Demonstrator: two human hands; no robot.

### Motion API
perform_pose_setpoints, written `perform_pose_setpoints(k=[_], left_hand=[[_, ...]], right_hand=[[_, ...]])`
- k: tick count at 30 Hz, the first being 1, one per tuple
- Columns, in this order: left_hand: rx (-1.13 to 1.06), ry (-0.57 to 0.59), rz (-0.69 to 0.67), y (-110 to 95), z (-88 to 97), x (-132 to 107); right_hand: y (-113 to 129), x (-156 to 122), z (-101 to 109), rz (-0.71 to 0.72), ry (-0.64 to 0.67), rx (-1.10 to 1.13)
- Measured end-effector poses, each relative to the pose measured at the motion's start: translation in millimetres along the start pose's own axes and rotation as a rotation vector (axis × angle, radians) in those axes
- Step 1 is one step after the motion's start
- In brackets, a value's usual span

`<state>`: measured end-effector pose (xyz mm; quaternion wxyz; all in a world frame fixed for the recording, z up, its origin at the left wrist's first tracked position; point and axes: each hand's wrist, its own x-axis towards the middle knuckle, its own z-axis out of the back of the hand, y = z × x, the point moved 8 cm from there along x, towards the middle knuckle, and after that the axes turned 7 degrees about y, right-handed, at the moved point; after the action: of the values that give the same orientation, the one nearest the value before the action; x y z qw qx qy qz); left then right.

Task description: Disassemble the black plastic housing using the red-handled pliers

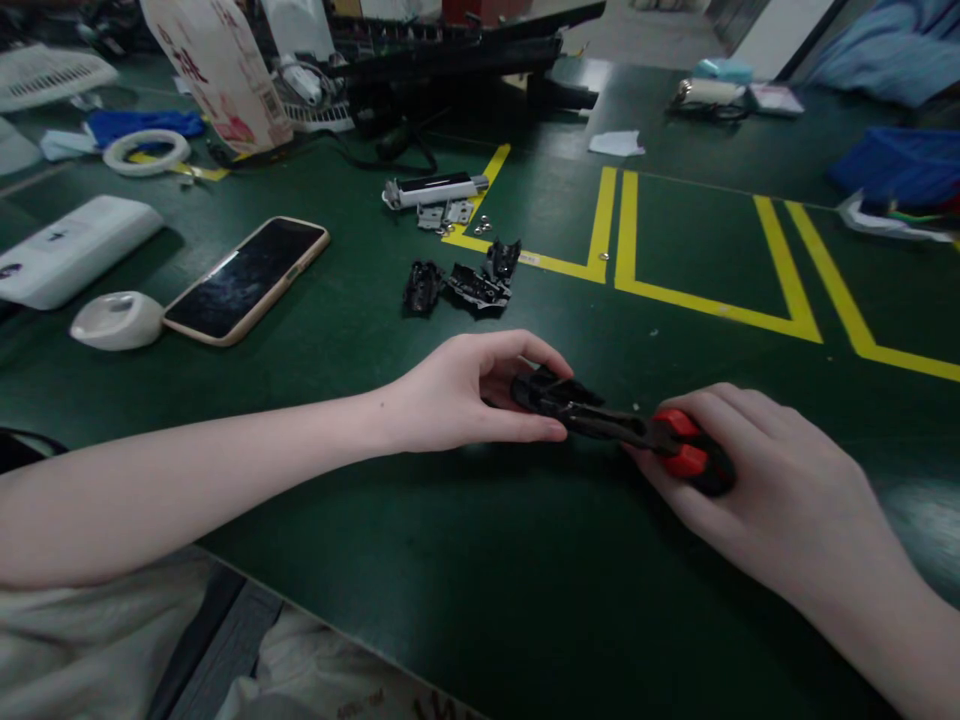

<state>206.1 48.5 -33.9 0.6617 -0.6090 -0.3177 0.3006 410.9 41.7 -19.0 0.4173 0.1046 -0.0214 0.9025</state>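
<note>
My left hand (465, 395) pinches a small black plastic part (544, 390) between thumb and fingers, low over the green table (450, 560). My right hand (757, 480) is wrapped round the red and black handle of a screwdriver (675, 447). Its dark shaft runs left and meets the black part. Both hands sit close together near the middle of the table.
Several black plastic pieces (461, 282) lie beyond the hands. Behind them are a white and silver part (435, 190) with small screws. A phone (247, 278), a white round object (118, 320) and a white box (71, 248) lie at left. Yellow tape lines (705, 300) cross the right side.
</note>
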Motion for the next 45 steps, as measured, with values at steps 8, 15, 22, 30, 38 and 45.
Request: perform_pose_setpoints(k=[8, 15, 22, 30, 38, 45], left_hand=[[0.006, -0.005, -0.003, 0, -0.2, 1], [0.053, -0.017, 0.000, -1, 2.4, 0], [0.279, -0.031, -0.035, -6, 6.8, -2], [0.514, -0.007, -0.060, -8, 5.4, -3], [0.607, -0.052, -0.088, -12, 7.0, -3], [0.627, -0.031, -0.095, -10, 5.3, -3]], right_hand=[[-2, 0, -2, -0.018, 0.017, 0.019], [-3, 1, 0, 0.015, 0.030, 0.034], [-13, 0, 1, -0.048, 0.013, 0.162], [-45, -4, 14, -0.337, -0.109, 0.408], [-40, 1, 5, -0.389, 0.066, 0.512], [-21, 1, 1, -0.172, 0.091, 0.337]])
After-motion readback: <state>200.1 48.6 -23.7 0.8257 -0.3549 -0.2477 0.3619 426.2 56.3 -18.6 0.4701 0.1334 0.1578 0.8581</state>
